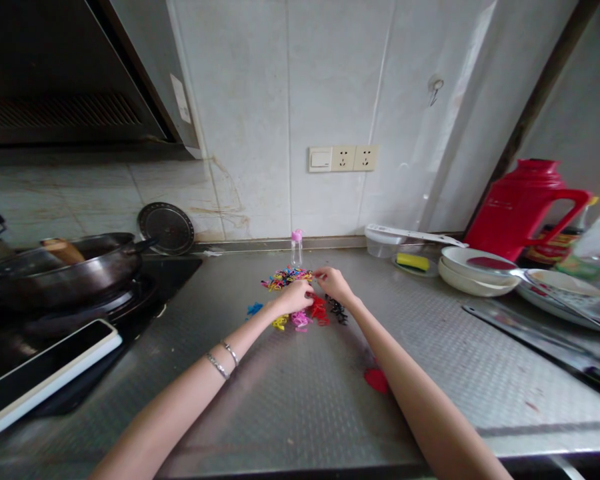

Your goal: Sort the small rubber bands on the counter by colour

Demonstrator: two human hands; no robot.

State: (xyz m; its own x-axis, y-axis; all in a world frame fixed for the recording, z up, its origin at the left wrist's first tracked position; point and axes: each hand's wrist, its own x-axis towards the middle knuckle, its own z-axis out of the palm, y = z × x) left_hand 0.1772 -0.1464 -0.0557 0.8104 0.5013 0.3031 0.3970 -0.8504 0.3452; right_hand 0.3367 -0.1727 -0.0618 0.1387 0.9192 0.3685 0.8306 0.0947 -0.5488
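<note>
Two hands meet over small coloured clips on a steel worktop [300, 393]. The mixed pile [286, 277] spreads in a band running left to right, just in front of a small clear bottle [297, 249] with a pink cap, which stands upright. Nearer the person lie sorted heaps in a rough row along the same line: blue [254, 309], yellow [280, 323], pink [300, 321], red [320, 310] and black [337, 309]. The worktop is patterned metal in a kitchen, with a tiled wall and sockets [343, 159] behind, a wok [65, 267] on the stove at left, and bowls [475, 270] and a red jug [523, 203] at right. The left hand [296, 297] is curled, fingers bent down onto the clips at the pile's near edge; what it grips is too small to tell. The right hand [334, 281] pinches its fingertips together at the pile's right end, seemingly on a clip.
</note>
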